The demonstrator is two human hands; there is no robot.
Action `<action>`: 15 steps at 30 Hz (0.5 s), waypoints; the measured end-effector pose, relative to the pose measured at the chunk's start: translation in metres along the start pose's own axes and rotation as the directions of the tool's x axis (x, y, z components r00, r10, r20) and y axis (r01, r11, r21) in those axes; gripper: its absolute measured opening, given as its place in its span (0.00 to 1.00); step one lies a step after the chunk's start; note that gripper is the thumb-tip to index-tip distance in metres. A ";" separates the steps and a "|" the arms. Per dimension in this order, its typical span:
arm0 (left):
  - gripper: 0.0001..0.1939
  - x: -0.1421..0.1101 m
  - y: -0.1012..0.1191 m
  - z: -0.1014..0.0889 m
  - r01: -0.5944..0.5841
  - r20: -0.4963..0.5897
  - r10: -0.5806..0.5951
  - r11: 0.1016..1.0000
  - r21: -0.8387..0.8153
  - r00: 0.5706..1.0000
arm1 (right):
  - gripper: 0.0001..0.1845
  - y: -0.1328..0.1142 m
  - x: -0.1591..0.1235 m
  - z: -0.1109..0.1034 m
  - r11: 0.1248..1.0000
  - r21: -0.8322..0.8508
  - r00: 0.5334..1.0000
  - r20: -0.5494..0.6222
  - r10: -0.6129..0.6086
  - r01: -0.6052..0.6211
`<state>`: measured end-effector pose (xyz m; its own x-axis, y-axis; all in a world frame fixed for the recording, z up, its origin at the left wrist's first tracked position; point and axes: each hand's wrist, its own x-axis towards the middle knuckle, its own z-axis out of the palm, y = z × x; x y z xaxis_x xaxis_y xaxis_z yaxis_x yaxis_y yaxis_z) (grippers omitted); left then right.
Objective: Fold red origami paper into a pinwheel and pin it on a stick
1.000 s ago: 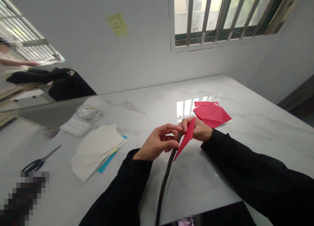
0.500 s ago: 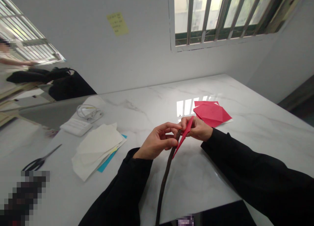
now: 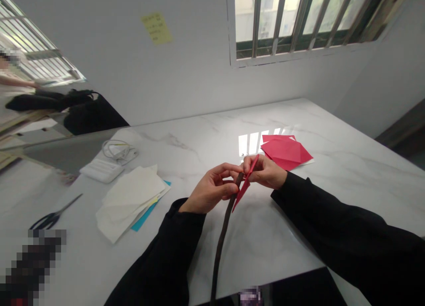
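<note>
My left hand (image 3: 214, 187) pinches a thin dark brown stick (image 3: 222, 239) close to its upper end. The stick slants down toward the table's near edge. Just right of it, my right hand (image 3: 265, 171) grips a folded piece of red paper (image 3: 245, 189), seen nearly edge-on. The paper lies against or very close to the stick's top, and the fingertips of both hands almost meet there. Part of the right fingers is hidden behind the paper. Farther back on the table, several red paper sheets (image 3: 287, 151) lie in a loose stack.
White paper sheets (image 3: 133, 193) lie left of my hands, over a blue sheet (image 3: 142, 219). Scissors (image 3: 55, 215) rest farther left. A white box-like device (image 3: 101, 171) and a coiled cable (image 3: 117, 151) lie behind. Another person (image 3: 13, 82) is at the far left.
My view has shifted slightly. The red paper has turned a little in my right hand, closer to the stick. Both hands keep their hold.
</note>
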<state>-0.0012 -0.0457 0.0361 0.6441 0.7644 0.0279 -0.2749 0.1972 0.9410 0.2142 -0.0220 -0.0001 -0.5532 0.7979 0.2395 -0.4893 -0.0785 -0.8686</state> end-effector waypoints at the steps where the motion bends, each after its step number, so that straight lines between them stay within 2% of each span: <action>1: 0.20 0.000 0.000 0.000 0.001 -0.001 -0.001 1.000 0.002 1.000 | 0.17 -0.001 0.000 0.001 1.000 -0.002 1.000 0.000 0.002 -0.002; 15: 0.21 0.004 0.001 0.002 -0.019 -0.026 0.020 0.998 0.056 0.999 | 0.20 -0.005 -0.002 0.002 0.999 -0.041 1.000 -0.002 -0.003 0.003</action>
<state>0.0030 -0.0439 0.0378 0.6195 0.7841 0.0381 -0.2462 0.1480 0.9579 0.2167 -0.0244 0.0040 -0.5503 0.7993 0.2417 -0.4633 -0.0514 -0.8847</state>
